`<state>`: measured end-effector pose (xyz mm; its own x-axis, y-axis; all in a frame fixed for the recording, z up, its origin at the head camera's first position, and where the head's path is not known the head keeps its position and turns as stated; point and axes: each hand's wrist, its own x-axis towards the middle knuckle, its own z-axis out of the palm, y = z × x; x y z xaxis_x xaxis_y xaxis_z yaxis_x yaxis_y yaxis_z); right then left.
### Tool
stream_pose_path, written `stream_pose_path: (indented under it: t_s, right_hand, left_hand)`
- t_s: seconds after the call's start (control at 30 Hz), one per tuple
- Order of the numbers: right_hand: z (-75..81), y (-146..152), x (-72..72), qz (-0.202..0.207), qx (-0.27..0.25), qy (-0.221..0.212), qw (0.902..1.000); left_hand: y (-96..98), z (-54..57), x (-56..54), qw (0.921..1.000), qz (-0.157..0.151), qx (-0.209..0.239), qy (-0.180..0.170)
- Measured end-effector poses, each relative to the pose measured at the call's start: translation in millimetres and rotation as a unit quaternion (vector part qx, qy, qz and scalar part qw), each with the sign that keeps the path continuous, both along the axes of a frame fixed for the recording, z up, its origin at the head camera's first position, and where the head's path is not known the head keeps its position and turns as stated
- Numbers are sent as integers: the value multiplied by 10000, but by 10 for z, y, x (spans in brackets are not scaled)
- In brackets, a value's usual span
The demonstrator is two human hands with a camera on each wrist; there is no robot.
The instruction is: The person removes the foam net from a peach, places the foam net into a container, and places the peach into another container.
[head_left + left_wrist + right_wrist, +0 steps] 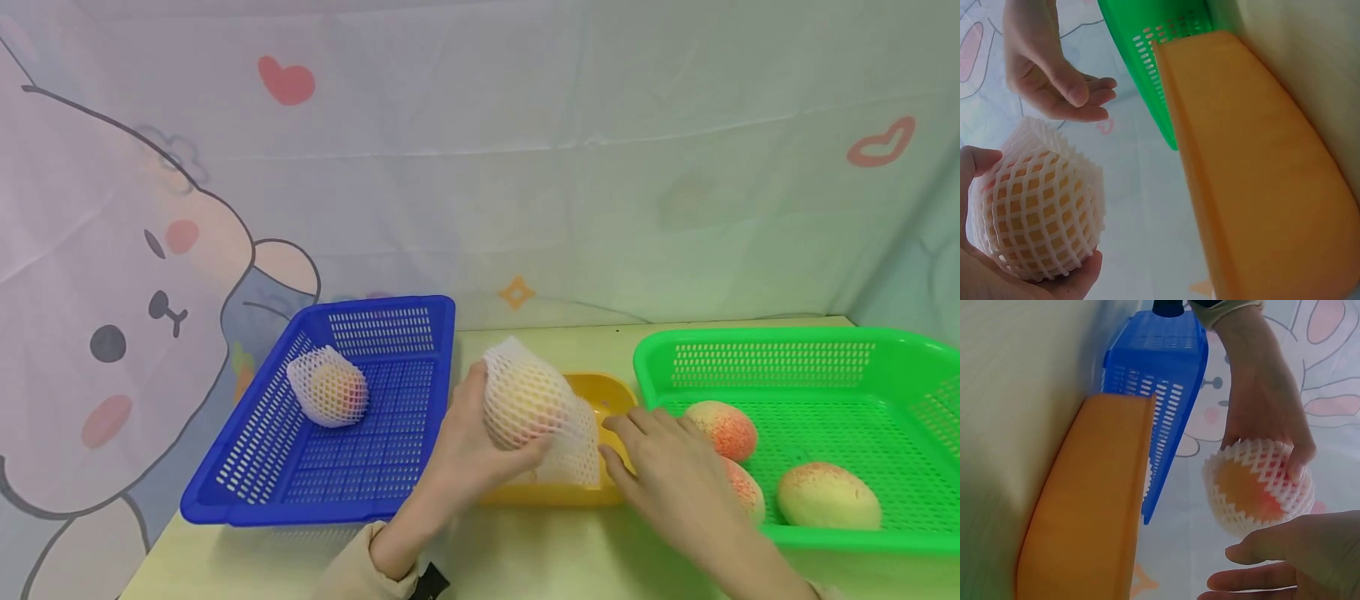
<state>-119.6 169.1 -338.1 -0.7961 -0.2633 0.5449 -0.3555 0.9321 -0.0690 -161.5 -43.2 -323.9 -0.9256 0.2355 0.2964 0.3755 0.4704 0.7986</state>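
My left hand [467, 457] grips a peach in a white foam net [525, 398], held up above the yellow-orange tray [551, 497]. In the left wrist view the net [1041, 206] wraps the fruit, with thumb and fingers curled round its sides. Apart from the fruit, my right hand [678, 479] hovers between the tray and the green basket, its fingers loosely bent and holding nothing. The right wrist view shows its fingers [1254, 578] close to the netted peach [1257, 487]. More white foam netting [581, 454] lies in the tray, partly hidden behind the held peach.
On the left stands a blue basket [447, 367] containing another netted peach [330, 390]. At right, the green basket [787, 336] holds bare peaches [828, 497], one partly behind my right hand. A printed cloth [480, 208] hangs behind the pale table [540, 550].
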Motion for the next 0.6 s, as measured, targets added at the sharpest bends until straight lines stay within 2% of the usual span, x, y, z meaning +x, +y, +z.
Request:
stream_pose_path:
  t_s: [0.1,0.37,0.6]
  right_hand:
    - [4,-27,19,162,-74,17,9998]
    - [-17,-74,41,894,-5,-195,9958]
    - [-6,-46,30,1311,-50,308,9909]
  left_hand:
    - [23,-17,7,10000,17,3,-31]
    - [60,-69,-17,9985,-377,248,-315]
    - [57,-82,-23,9973,-367,459,-434]
